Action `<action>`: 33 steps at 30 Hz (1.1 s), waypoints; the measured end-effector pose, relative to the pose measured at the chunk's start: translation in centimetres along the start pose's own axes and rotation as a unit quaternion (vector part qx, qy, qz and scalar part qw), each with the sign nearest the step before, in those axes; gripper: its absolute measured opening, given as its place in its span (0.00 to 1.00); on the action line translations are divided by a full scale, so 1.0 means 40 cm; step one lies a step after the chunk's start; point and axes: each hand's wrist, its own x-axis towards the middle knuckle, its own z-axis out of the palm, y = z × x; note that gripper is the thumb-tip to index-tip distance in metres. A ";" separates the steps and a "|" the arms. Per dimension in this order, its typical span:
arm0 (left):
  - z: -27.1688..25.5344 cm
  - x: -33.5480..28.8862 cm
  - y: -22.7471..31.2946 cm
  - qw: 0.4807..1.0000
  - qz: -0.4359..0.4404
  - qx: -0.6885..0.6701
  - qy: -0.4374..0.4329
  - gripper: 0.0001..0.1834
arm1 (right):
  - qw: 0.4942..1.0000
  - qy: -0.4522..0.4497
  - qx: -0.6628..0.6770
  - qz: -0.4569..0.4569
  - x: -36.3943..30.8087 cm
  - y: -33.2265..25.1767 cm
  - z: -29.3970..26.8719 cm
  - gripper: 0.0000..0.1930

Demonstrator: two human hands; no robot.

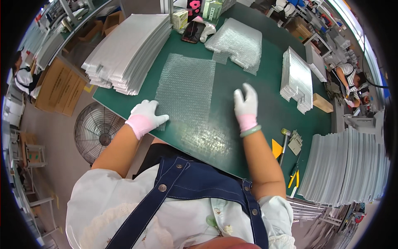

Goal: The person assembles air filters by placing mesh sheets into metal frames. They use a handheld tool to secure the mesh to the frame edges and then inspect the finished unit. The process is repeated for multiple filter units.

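Observation:
A flat sheet of clear bubble wrap point(186, 83) lies on the green work table point(226, 112) in front of me. My left hand point(145, 117), in a white glove with a pink cuff, rests at the sheet's lower left edge. Its thumb and fingers are spread. My right hand point(246, 106), gloved alike, is over the table to the right of the sheet. It holds nothing, with thumb and fingers apart. Beyond the sheet sits a pile of bubble wrap point(238, 43).
Tall stacks of flat pale panels point(128, 41) stand at left and at right point(344, 166). A smaller silvery stack point(297, 79) lies near a wooden block point(322, 103). A hammer point(285, 143), yellow scraper point(276, 148) and pliers point(294, 176) lie at right. A floor fan point(97, 133) stands left.

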 end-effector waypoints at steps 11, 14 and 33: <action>-0.379 0.178 -0.328 0.863 0.003 0.048 0.503 0.27 | 0.934 -0.255 -0.031 -0.249 0.016 -0.218 0.047 0.23; -0.484 0.247 -0.475 0.941 -0.251 0.053 0.219 0.41 | 0.879 -0.342 -0.236 -0.234 -0.144 -0.227 0.165 0.43; -0.456 -0.088 -0.062 0.723 0.200 -0.570 0.335 0.19 | 0.668 -0.226 0.707 0.057 0.022 -0.393 -0.098 0.39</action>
